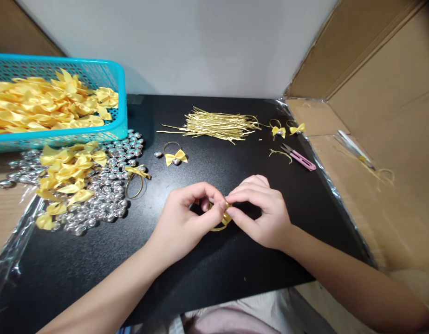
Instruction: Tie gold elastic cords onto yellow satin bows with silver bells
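Gold loop at dial centre, above black table. Left hand pinching it, thumb against forefinger; right hand pinching its upper part, fingertips nearly meeting left's. Bow ring at 11 o'clock, gold ties at 12, pink snips at 2, silver beads at 9, blue basket at 10.

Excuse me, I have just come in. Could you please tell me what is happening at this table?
A person pinches a small yellow-gold piece between the fingertips of the left hand and right hand; the fingers partly hide it. Beyond the hands lie a bundle of gold strands and, to its left, a yellow bow with a loop. Pink-handled snips lie to the right. At left, silver beads and loose yellow bows are heaped beside a blue basket of more bows.
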The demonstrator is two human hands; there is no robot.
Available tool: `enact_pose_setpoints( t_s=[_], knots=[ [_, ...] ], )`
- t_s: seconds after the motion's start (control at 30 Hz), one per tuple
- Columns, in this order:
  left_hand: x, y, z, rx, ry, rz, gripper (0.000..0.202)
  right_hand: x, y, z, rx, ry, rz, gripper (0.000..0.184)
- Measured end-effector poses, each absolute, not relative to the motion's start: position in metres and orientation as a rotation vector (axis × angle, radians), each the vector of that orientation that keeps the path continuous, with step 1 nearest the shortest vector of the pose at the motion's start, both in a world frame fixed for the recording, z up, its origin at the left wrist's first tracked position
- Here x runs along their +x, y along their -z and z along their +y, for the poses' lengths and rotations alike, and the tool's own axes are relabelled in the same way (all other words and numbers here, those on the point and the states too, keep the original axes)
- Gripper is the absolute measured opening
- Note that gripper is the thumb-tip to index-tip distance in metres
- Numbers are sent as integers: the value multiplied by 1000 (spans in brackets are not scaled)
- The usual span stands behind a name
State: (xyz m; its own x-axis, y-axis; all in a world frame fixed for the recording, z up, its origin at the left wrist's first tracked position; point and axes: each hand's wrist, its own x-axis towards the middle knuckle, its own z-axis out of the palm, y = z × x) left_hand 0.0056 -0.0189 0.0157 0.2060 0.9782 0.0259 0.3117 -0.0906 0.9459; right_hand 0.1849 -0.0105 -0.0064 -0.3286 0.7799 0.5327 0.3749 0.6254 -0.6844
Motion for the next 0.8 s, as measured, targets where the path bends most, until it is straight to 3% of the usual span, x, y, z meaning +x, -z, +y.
enact_pose_setpoints(
  t_s=[0.47,0.8],
  knots=[
    [6,-11,-20,1976,-1015,1329,11,182,4,-15,-1009,-601,-1875,13],
    [8,-15,-21,1905,-986,1377,12,184,0,-14,-1034,-642,-1842,11]
  ],
)
